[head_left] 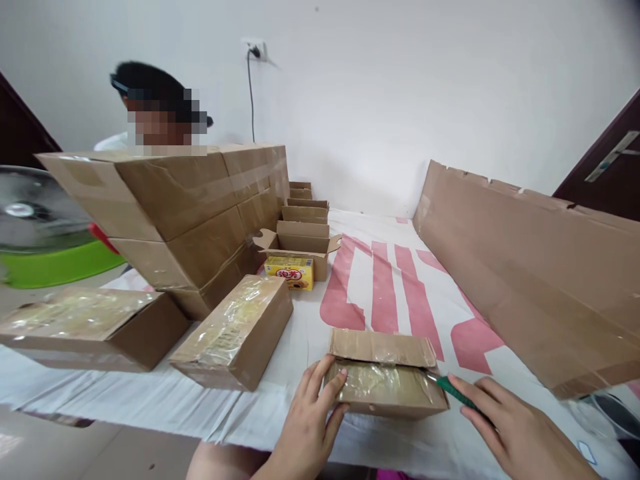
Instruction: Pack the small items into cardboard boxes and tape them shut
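In front of me on the table lies a small cardboard box (390,390) with clear tape across its top. One of its flaps stands partly lifted along the far side. My left hand (310,413) grips the box's left end, fingers on top and thumb at the near side. In my right hand (500,413) is a green-handled utility knife (457,392), its blade tip at the box's right end, by the gap under the flap. Further off, a yellow printed carton (290,273) stands against an open cardboard box (303,248).
Two taped boxes (235,333) (95,327) lie to the left. Behind them rises a stack of larger boxes (175,193), with a person beyond. A tall cardboard panel (530,267) borders the right side. A fan (30,210) is at far left.
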Demonstrator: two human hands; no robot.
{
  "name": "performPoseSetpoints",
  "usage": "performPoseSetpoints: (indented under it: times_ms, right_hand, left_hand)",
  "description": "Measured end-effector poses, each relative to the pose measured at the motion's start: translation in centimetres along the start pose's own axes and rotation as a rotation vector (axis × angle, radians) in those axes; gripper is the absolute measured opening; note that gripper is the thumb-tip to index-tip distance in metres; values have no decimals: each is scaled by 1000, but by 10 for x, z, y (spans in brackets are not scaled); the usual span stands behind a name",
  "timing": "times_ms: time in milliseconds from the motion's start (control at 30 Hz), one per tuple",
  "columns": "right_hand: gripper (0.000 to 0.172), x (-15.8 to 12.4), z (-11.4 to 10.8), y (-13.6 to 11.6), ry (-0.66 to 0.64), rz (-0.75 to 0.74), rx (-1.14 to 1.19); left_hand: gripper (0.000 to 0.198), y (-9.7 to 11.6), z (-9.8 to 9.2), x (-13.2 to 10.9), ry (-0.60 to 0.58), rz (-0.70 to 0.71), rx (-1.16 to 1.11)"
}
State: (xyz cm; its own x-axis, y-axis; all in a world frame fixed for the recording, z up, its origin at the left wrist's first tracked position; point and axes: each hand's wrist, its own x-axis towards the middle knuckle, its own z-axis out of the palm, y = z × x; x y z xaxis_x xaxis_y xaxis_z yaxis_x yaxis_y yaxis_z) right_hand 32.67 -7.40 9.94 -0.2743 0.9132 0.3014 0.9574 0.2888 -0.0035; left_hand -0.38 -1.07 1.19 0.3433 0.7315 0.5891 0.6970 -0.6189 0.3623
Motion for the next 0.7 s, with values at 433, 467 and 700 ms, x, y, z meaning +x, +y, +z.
performPoseSetpoints:
  times_ms: [433,467,700]
  right_hand:
    - [38,2,0,3,-92,94,378]
    - [38,2,2,2,-73,87,388]
    - [36,8,0,-8,34,34,414]
  left_hand:
    - [39,5,-1,-2,113,-72,-402]
    - [38,6,1,-3,141,-115,-480]
    - [53,7,6,-4,108,-331,-692]
